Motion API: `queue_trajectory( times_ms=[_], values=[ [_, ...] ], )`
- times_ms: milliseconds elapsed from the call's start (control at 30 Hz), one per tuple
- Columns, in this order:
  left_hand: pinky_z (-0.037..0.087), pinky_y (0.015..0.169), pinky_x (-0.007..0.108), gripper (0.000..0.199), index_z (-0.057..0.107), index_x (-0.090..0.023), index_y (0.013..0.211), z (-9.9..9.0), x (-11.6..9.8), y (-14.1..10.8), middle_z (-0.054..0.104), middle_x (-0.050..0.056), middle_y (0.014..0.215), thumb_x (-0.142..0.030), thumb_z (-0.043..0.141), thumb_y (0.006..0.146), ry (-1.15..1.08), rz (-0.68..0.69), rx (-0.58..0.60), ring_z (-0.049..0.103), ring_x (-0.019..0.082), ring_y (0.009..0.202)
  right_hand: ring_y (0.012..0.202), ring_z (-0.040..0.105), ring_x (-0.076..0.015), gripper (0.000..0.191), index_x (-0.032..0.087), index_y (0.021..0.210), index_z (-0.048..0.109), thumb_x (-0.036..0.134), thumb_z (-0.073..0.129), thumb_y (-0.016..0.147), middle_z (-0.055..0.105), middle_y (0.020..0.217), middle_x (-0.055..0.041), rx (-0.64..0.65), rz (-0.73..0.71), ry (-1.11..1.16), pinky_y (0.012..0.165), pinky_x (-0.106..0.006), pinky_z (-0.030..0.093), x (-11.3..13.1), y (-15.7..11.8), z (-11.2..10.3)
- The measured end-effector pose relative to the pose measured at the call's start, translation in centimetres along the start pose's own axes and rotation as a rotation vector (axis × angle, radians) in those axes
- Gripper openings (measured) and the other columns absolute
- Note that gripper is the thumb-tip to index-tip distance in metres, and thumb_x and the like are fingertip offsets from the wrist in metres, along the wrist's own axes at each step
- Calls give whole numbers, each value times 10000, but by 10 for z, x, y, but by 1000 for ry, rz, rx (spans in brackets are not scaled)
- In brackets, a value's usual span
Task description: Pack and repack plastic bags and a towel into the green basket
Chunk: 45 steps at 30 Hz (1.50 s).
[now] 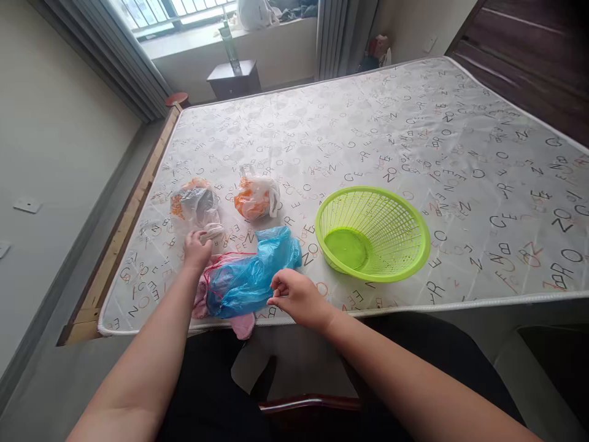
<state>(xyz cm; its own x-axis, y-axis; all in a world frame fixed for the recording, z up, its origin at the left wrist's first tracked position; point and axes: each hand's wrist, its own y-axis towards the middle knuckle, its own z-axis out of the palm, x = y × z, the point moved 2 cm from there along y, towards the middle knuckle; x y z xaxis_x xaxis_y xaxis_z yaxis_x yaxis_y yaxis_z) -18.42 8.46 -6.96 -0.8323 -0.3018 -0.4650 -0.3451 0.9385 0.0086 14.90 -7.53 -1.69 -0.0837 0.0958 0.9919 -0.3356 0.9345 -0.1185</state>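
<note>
My left hand [197, 250] is at the near edge of a clear plastic bag [197, 205] with orange print and something grey inside; its fingers are curled at the bag's bunched end. My right hand [294, 294] is held with curled fingers beside the right end of a blue plastic bag [257, 267], and nothing shows between thumb and fingers. Under the blue bag's left side lies pink fabric [243, 325] with a red drawstring. Another clear bag with orange print [257, 196] sits behind the blue one. A green plastic basket [372, 233] stands to the right.
All of this rests on a letter-patterned mattress [322, 135], whose near edge runs just in front of my legs. A wooden bed rail [115, 245] borders its left side. Beyond the far edge stands a nightstand [234, 80] with a glass vase [229, 46].
</note>
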Motion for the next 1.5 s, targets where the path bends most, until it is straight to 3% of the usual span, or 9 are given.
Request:
queue_trajectory(
  times_ms=[233, 400, 567, 867, 1000, 1133, 1300, 1400, 1500],
  values=[
    [231, 1245, 553, 533, 665, -161, 1312, 29, 54, 13, 239, 135, 1673, -177, 616, 781, 169, -177, 168, 238, 428, 1514, 736, 704, -130, 112, 220, 865, 580, 124, 632, 890, 643, 857, 31, 69, -4, -12, 682, -242, 505, 0, -4, 1],
    [176, 1217, 650, 501, 610, -154, 1370, 20, 51, 12, 17, 89, 1725, -197, 566, 873, 304, -26, -76, 37, 480, 1537, 689, 636, -112, 100, 216, 876, 586, 127, 622, 905, 634, 836, 27, 67, -57, -178, 662, -228, 465, -6, -4, 0],
    [80, 1210, 702, 476, 657, -208, 1287, 27, 61, 11, 221, 90, 1699, -249, 664, 813, 544, 73, 152, -38, 452, 1553, 708, 581, -111, 67, 215, 909, 604, 151, 621, 920, 650, 871, 14, 55, -92, -331, 686, -231, 436, -5, -6, 0],
    [310, 1124, 578, 439, 556, -93, 1262, 23, 57, 18, 595, 252, 1318, -260, 563, 857, 526, -48, 105, 486, 405, 1311, 720, 574, -113, 50, 207, 912, 608, 165, 601, 937, 655, 872, 5, 80, -93, -381, 685, -226, 422, -4, -5, 5],
    [436, 1013, 495, 661, 347, -59, 1417, 19, 59, 17, 556, 285, 1373, -283, 613, 855, 382, -189, 79, 552, 401, 1267, 729, 578, -120, 46, 213, 920, 613, 181, 589, 943, 661, 877, 1, 87, -97, -407, 683, -230, 415, -10, -3, 6],
    [514, 872, 451, 679, 383, -85, 1390, 14, 63, 12, 651, 269, 1243, -275, 687, 812, 327, -308, 139, 656, 391, 1113, 732, 580, -127, 49, 216, 923, 621, 190, 585, 944, 671, 877, -3, 66, -103, -433, 684, -242, 407, -14, 3, 4],
    [528, 864, 395, 442, 574, -148, 1243, -24, 31, 14, 710, 131, 1079, -354, 664, 862, 125, -141, -99, 690, 297, 964, 724, 580, -127, 55, 209, 913, 625, 184, 589, 944, 668, 866, -1, 39, -117, -411, 693, -250, 426, -8, 11, 1],
    [525, 853, 352, 405, 603, -130, 1243, -59, -14, 2, 693, 72, 1018, -371, 607, 918, -33, 62, -382, 659, 219, 883, 769, 616, -137, 55, 209, 960, 629, 200, 575, 950, 675, 928, -13, 6, -141, -374, 728, -264, 474, -4, 12, 0],
    [530, 848, 341, 427, 625, -126, 1262, -76, -63, -35, 699, 64, 1028, -396, 604, 932, -137, 215, -453, 644, 199, 880, 950, 667, -171, 328, 218, 1248, 559, 282, 626, 934, 637, 1220, -81, -54, -240, -307, 815, -302, 540, 1, 11, -4]
  ],
)
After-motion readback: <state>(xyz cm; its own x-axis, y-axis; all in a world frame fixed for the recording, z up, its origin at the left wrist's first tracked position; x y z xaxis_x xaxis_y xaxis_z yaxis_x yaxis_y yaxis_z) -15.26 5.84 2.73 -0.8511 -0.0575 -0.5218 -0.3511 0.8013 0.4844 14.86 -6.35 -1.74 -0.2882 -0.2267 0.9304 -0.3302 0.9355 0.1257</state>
